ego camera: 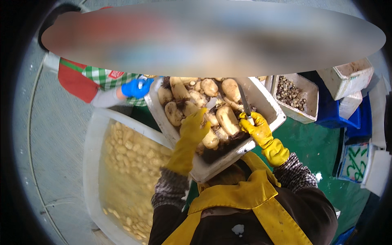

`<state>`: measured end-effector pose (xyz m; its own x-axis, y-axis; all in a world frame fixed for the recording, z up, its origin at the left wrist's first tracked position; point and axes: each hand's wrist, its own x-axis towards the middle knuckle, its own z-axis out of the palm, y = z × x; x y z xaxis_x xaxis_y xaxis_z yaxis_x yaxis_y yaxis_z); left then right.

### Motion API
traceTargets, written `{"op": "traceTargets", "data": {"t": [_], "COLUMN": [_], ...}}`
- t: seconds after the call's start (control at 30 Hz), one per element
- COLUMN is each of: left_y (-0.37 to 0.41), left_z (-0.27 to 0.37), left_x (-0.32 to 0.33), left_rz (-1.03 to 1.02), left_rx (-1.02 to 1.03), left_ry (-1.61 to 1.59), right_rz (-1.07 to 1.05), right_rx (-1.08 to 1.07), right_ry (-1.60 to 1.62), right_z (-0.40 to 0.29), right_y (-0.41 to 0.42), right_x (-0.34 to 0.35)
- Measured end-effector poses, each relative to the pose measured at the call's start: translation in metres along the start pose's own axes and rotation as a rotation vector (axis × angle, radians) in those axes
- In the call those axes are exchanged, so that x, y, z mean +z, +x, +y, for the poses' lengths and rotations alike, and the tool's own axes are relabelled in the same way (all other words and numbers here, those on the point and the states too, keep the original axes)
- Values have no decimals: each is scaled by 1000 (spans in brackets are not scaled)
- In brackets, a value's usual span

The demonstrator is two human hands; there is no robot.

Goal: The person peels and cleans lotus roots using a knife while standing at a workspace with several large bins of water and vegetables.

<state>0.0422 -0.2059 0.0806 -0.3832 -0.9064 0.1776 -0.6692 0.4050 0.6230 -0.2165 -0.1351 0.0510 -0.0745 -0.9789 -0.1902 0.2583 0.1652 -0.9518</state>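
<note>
Before me stands a white tub (220, 169) holding many pale brown lotus root segments (228, 120) with dark, dirty joints. My right hand (255, 126), in a yellow rubber glove, grips the pale handle of a knife (245, 102) over the tub's right part, its blade pointing up and away from me. My left hand (195, 127), gloved alike, hovers over the roots near the left wall with fingers apart. Whether it touches a root beneath is hard to tell. The far end of the tub is hidden by a blur.
At left, a large white basin (92, 153) holds peeled-looking pieces in cloudy water. A co-worker's blue-gloved hand (137, 88) is at the tub's far left edge. To the right stand a foam box of small cut pieces (291, 95), blue crates (329, 114) and white foam boxes (346, 79).
</note>
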Motion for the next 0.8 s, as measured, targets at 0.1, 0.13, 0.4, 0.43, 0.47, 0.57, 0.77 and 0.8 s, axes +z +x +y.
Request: {"op": "traceTargets", "data": {"t": [0.1, 0.13, 0.4, 0.43, 0.47, 0.57, 0.77, 0.8], "left_y": [54, 71, 112, 107, 102, 71, -52, -83], "left_z": [-20, -24, -36, -35, -34, -42, -22, -41], "left_x": [61, 81, 97, 98, 99, 89, -8, -19], "left_rz": [-68, -102, -466, -399, -329, -127, 526, 674], "left_rx": [-213, -300, -371, -367, -367, -512, -571, -501], "left_ry": [165, 226, 327, 306, 286, 50, -695, -649], "right_rz": [-54, -21, -73, -83, -88, -115, -159, -161], "right_rx": [-5, -14, -23, -26, -19, -3, 35, 22], "right_ry": [3, -5, -27, -36, -37, -10, 11, 14], "right_z": [-2, -3, -5, -5, -5, -7, -9, -6], "right_y": [1, 0, 2, 2, 2, 1, 1, 1], "right_x": [-2, -4, -8, -8, -9, -8, -10, -10]}}
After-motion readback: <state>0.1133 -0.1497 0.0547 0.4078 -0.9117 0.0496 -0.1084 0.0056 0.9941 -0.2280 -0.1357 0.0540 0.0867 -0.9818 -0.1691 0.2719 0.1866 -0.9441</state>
